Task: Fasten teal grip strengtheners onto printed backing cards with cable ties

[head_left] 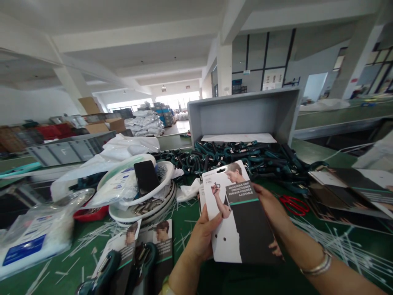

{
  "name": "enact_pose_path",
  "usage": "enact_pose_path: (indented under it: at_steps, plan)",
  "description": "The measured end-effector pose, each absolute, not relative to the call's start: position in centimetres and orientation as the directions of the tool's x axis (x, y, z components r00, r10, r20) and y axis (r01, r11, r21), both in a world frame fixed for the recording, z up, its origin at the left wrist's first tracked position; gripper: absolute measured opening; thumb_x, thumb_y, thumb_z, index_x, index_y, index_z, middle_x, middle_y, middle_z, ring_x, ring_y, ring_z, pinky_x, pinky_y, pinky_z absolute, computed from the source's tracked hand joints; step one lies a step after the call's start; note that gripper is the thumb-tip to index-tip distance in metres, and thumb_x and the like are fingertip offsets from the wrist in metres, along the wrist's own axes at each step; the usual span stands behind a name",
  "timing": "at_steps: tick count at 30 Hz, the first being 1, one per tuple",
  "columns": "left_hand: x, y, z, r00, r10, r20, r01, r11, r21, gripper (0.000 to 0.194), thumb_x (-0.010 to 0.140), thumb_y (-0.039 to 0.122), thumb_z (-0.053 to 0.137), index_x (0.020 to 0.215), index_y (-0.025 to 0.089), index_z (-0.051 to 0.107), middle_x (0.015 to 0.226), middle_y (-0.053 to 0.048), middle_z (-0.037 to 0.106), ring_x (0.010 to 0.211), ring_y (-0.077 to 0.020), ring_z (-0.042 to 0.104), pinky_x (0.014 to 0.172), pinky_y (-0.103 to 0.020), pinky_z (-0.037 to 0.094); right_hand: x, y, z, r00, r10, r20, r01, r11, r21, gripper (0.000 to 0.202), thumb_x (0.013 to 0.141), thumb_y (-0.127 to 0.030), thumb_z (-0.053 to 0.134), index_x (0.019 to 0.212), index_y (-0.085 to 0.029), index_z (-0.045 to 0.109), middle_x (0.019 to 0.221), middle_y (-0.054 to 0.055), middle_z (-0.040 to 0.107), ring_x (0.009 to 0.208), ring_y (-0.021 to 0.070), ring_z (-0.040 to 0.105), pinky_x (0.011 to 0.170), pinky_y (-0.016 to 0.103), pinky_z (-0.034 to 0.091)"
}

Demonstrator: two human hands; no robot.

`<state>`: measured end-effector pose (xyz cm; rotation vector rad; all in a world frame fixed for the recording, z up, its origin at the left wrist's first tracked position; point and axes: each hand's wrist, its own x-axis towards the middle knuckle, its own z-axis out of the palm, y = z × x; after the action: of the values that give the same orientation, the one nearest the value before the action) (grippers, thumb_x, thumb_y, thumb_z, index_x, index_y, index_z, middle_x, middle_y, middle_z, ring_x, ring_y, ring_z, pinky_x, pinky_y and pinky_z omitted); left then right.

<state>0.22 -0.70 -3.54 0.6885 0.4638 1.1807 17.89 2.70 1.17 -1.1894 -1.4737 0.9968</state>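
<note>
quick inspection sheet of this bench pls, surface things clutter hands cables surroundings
surface: green table, strewn with white strips
job's things: printed backing card held upright; more cards with grips fitted at near left
clutter: pile of hand grips spilling from tipped grey bin; red scissors; stacked white bowls; plastic bags
grippers: left hand and right hand both grip the card
cables: nothing seen
surroundings: warehouse hall, cartons, sacks

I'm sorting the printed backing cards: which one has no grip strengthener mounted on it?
The card held up between the left hand and right hand: bare, punched holes showing. The two packaged cards lying lower left each carry a teal-handled grip.
</note>
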Motion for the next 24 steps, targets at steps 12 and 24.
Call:
enact_pose_path:
  at_steps: [12, 24]
  plan:
    - [0.1, -0.7, -3.6, 0.34, 0.94, -0.012, -0.62, 0.234, 0.749, 0.073, 0.071, 0.019, 0.067, 0.135, 0.026, 0.032, 0.104, -0.007, 0.065, 0.078, -0.0201, 0.064, 0.071, -0.031, 0.049, 17.8, 1.1, 4.2, -0.592, 0.627, 0.507, 0.728, 0.685, 0.002, 0.015, 0.082, -0.028, 0.055, 0.083, -0.031, 0.07, 0.128, 0.001, 0.052, 0.121, 0.0279, 0.038, 0.095, 0.05, 0.02]
    - [0.2, -0.6, -3.6, 0.277, 0.961, 0.004, -0.592, 0.167, 0.789, 0.069, 0.068, 0.025, 0.071, 0.129, 0.023, 0.041, 0.102, -0.007, 0.066, 0.079, -0.0221, 0.064, 0.072, -0.033, 0.049, 18.3, 2.3, 4.1, -0.254, 0.661, 0.706, 0.61, 0.676, -0.414, 0.023, 0.086, -0.035, 0.047, 0.087, -0.023, 0.067, 0.113, 0.007, 0.059, 0.105, 0.0206, 0.052, 0.09, 0.036, 0.039]
